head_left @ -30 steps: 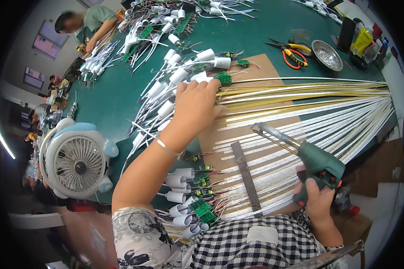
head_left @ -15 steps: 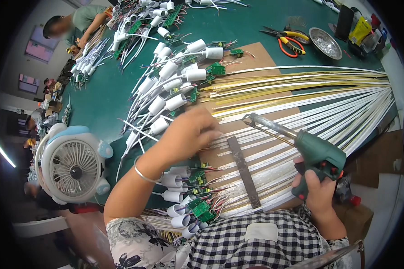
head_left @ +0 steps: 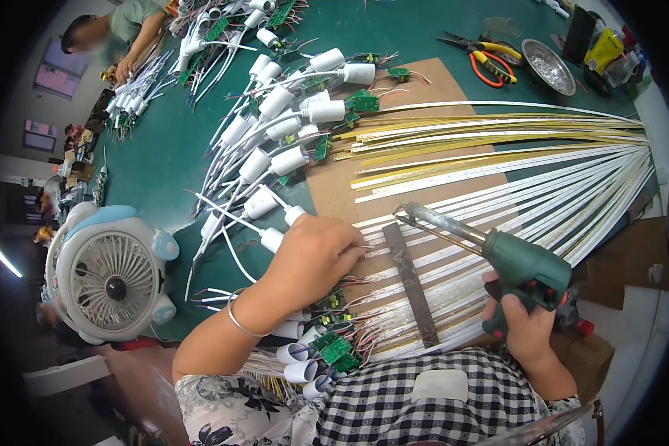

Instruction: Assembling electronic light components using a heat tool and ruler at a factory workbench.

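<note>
My right hand (head_left: 529, 327) grips a green soldering gun (head_left: 524, 260), its metal tip pointing left above the ends of the white and yellow strips (head_left: 453, 256). My left hand (head_left: 321, 256) is closed in a pinch at the left end of one strip, left of a dark flat bar (head_left: 410, 286) lying across several strips. What the pinching fingers hold is too small to make out. White cylindrical caps (head_left: 273, 239) with cables lie beside this hand, partly covered by it. Green circuit boards (head_left: 340, 352) with thin wires sit by the strip ends nearest me.
More white caps with boards (head_left: 325, 111) are heaped at the upper left. A small fan (head_left: 115, 286) stands at the left edge. Pliers (head_left: 490, 65) and a metal bowl (head_left: 548, 67) lie at the far right. Another person (head_left: 130, 33) works at the far left.
My left hand has come nearer to me, its fingers now pinched at a strip end. The soldering gun has shifted slightly left in my right hand. The whole view has moved a little.
</note>
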The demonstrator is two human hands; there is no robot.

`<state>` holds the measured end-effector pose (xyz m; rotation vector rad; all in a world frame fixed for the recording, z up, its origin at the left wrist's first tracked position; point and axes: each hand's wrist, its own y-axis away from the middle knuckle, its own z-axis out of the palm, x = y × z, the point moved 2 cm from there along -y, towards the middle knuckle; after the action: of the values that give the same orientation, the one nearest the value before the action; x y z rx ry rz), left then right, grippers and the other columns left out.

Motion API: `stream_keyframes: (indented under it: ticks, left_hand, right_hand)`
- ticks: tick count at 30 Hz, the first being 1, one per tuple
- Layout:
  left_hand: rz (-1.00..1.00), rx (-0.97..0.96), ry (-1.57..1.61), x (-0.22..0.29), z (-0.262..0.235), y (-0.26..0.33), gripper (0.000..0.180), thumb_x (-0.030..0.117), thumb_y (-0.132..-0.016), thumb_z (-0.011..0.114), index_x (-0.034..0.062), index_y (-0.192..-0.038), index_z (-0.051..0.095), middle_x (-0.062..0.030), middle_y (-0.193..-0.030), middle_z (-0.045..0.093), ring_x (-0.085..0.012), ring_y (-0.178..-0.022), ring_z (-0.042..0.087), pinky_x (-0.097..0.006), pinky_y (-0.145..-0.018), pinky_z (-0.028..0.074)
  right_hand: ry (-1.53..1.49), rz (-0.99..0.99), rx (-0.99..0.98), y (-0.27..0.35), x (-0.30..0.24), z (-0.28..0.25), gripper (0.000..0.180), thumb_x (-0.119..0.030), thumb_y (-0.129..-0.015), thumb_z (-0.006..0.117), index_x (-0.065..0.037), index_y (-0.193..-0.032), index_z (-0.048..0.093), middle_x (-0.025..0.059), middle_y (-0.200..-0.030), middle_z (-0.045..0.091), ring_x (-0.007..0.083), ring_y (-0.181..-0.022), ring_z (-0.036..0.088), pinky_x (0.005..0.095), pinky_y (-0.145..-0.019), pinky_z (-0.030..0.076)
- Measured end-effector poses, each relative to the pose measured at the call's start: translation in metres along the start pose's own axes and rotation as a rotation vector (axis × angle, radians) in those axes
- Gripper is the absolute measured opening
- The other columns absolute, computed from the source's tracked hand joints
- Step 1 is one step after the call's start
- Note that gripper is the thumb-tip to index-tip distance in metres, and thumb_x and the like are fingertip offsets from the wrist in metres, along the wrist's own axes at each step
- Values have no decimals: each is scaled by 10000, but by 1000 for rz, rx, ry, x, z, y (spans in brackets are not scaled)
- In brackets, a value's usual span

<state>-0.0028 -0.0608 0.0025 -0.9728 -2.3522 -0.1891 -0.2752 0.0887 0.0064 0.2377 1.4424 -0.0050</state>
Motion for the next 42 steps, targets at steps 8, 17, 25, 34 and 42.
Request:
stream_keyframes:
  ticks: [8,17,25,34,42]
  left_hand:
    - [133,-44,-294,0,7,1,146,82,-710,709,112,-841,653,-34,-818,619,-244,-792,595,-374,-704,449]
    - [452,-128,-374,-8,-5,-10,190,149,-704,671,120,-891,652,-22,-822,571,-207,-788,563,-350,-733,436]
    - [547,-27,-293,-16,2,-9,189,151,-704,665,121,-891,659,-8,-765,534,-196,-735,557,-346,-722,434]
    - [527,-38,-293,-17,4,-9,173,146,-694,676,117,-864,656,-11,-752,526,-198,-731,556,-346,-726,441]
    - [534,-15,-288,-17,4,-7,202,125,-673,697,93,-868,656,-22,-748,525,-199,-722,554,-344,-706,445]
  right_hand:
    - [117,-13,-19,6,3,5,443,-150,-934,602,53,-1303,466,166,-1124,654,203,-667,635,305,-598,527]
    - [191,38,-48,18,-3,2,333,-75,-872,657,41,-1175,579,122,-1022,655,181,-767,639,291,-696,526]
    - [379,82,-82,22,0,1,316,-112,-845,692,22,-1123,623,114,-984,656,217,-809,631,332,-721,511]
    - [533,-72,-184,18,-3,9,277,-76,-901,645,50,-1142,594,97,-870,634,167,-725,634,294,-666,524]
    - [661,-283,-145,17,-3,18,442,-66,-811,763,65,-1167,534,192,-1143,588,268,-1052,604,362,-879,496]
